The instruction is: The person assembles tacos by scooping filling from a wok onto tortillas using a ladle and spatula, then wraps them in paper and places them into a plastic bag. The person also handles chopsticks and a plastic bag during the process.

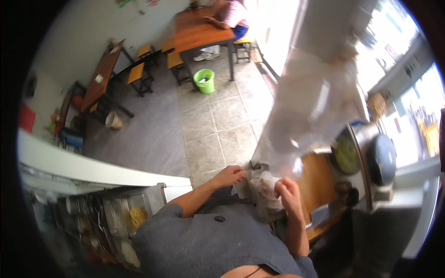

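Observation:
In front of my waist a clear plastic bag (265,191) with pale, brownish contents hangs between my two hands. My right hand (288,192) is closed at the bag's upper right side, gripping its plastic. On the other side my left hand (230,176) has its fingers curled together beside the bag's left edge. What those fingers pinch, if anything, is too small to tell. Something whitish (242,189) shows just below the left fingers. A large sheet of clear plastic (308,106), blurred, fills the space above and beyond my right hand.
A wooden board (319,183) lies on the counter to my right, near a bowl of greens (346,155). Metal food trays (150,199) stand on my left behind a white partition (102,160). Ahead are a green bin (204,81), tables, stools and a seated person (234,16).

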A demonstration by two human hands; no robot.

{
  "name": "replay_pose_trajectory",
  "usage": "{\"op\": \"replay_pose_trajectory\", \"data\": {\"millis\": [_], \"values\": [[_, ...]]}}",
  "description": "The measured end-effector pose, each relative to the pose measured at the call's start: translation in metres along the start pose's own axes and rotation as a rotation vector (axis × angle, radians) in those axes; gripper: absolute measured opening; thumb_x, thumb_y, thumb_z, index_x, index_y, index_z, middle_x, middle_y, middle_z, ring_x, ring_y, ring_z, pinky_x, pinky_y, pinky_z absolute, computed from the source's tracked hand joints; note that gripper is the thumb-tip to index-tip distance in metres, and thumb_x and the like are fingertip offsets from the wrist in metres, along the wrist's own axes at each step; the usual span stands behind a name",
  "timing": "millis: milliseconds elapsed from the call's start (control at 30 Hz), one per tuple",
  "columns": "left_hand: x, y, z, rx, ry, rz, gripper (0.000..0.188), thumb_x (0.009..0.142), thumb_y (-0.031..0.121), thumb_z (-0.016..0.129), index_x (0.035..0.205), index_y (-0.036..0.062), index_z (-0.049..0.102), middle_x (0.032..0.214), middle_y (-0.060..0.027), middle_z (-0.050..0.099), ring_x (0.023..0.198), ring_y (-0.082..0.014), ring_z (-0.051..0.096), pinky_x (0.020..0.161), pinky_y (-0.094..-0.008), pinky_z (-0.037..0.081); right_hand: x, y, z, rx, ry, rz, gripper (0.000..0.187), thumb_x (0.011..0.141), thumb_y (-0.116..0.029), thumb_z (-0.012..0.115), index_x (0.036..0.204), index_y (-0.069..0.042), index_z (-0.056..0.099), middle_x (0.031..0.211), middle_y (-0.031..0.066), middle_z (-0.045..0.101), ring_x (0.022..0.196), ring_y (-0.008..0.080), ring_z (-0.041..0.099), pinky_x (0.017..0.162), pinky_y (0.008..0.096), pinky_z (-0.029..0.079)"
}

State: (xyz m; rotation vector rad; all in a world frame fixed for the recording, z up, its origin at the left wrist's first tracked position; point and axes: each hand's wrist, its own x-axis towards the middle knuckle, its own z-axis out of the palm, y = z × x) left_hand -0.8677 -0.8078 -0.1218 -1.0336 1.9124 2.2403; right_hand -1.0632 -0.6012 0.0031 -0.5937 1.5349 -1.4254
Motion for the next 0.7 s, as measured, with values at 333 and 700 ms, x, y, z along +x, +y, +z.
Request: {"op": "replay_pose_trajectory", "data": {"millis": [333, 700], "values": [[0.025, -0.106, -0.271, 0.263, 0.71, 0.041, 0.031, 0.098, 0.03, 0.068, 0.104, -0.0002, 0.072, 0.098, -0.0135, 0.077, 0.088, -0.0224, 0.073, 0.078, -0.0363, 0.056, 0.234, 0.043, 0.204, -0.186, -0.202, 0.222, 0.028, 0.101, -0.018, 0.057, 0.076, -0.004, 0.06, 0.061, 0.004, 0.057, 0.05, 0.0128, 0.051, 0.047, 0.0277, 0.039], [0.024, -0.143, -0.568, -0.043, 0.874, -0.062, 0.032, 0.093, 0.032, 0.072, 0.113, 0.0063, 0.073, 0.108, -0.018, 0.077, 0.101, -0.0312, 0.074, 0.088, -0.0415, 0.057, 0.718, -0.053, 0.392, -0.495, -0.138, -0.147, 0.028, 0.096, -0.019, 0.062, 0.091, 0.007, 0.07, 0.058, 0.0068, 0.059, 0.043, 0.0158, 0.056, 0.038, 0.0321, 0.047]]}}
